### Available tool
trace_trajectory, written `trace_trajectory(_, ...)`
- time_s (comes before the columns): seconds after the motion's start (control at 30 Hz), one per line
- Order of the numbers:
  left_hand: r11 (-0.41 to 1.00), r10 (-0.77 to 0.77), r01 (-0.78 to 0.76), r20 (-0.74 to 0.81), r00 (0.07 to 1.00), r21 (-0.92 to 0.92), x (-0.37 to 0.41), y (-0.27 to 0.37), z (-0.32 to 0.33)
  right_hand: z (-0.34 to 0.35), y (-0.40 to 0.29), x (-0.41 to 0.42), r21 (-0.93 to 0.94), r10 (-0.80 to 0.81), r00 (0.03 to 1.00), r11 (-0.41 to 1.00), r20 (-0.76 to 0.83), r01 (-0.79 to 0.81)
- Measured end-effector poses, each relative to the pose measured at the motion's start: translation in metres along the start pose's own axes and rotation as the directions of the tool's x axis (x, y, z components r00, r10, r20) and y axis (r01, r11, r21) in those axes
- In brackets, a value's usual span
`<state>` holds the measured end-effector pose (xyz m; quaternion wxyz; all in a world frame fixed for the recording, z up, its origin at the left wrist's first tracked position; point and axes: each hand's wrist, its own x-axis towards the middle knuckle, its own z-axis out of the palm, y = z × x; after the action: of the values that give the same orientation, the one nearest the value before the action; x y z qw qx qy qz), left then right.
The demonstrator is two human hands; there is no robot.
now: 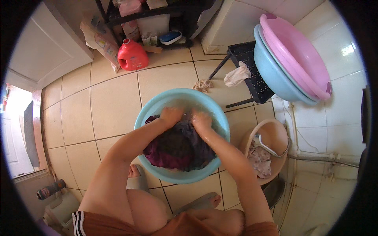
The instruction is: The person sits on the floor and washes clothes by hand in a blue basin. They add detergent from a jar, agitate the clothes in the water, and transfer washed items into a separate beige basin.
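A light blue plastic basin (182, 179) stands on the tiled floor before me, holding cloudy water and wet dark and purple clothes (177, 144). Both hands are in it, at the far edge of the clothes. My left hand (172, 115) is partly under the water, its fingers blurred and hidden. My right hand (202, 120) lies a little to its right, wet, the fingertips also hidden by water. Both touch the dark cloth; whether the fingers are closed on it cannot be told.
A red detergent jug (133, 55) stands beyond the basin. Crumpled cloth (203, 85) lies on the floor. A black stool (245, 59) bears a pale cloth (237, 74); pink (298, 53) and blue basins (271, 76) lean there. A beige bucket (276, 126) with clothes stands right.
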<state>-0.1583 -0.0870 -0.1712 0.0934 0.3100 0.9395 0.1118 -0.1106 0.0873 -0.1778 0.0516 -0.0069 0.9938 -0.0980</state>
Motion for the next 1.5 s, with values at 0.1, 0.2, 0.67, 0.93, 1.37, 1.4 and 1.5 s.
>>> trace_trajectory(0.1, 0.999, 0.015, -0.016, 0.037, 0.999, 0.032, -0.003, -0.014, 0.013, -0.006, 0.0, -0.005, 0.174, 0.043, 0.996, 0.983, 0.083, -0.057)
trace_trajectory(0.2, 0.954, -0.231, 0.246, 0.103, 0.967, -0.172, 0.001, -0.008, -0.013, -0.026, 0.013, -0.029, 0.685, 0.203, 0.979, 0.715, -0.013, -0.139)
trace_trajectory(0.67, 0.633, 0.325, -0.39, -0.228, 0.918, -0.669, -0.027, 0.105, -0.192, -0.097, -0.022, -0.104, 0.92, 0.231, 0.901, -0.236, 0.367, -0.314)
trace_trajectory(0.93, 0.049, 0.342, -0.358, -0.321, 0.883, -0.932, -0.045, 0.12, -0.273, -0.116, -0.02, -0.112, 0.657, -0.188, 0.956, -0.696, 0.223, -0.29)
trace_trajectory(1.37, 0.412, 0.766, -0.901, -0.483, 0.423, -0.136, -0.037, 0.133, -0.203, -0.156, -0.027, -0.074, 0.571, -0.025, 0.941, -0.79, 0.336, -0.225)
trace_trajectory(1.4, 0.431, 0.748, -0.893, -0.502, 0.434, -0.129, -0.035, 0.135, -0.202, -0.156, -0.027, -0.072, 0.578, -0.017, 0.941, -0.785, 0.338, -0.222)
trace_trajectory(1.5, 0.496, 0.659, -0.848, -0.556, 0.507, -0.186, -0.036, 0.133, -0.204, -0.146, -0.025, -0.065, 0.594, 0.003, 0.933, -0.772, 0.36, -0.227)
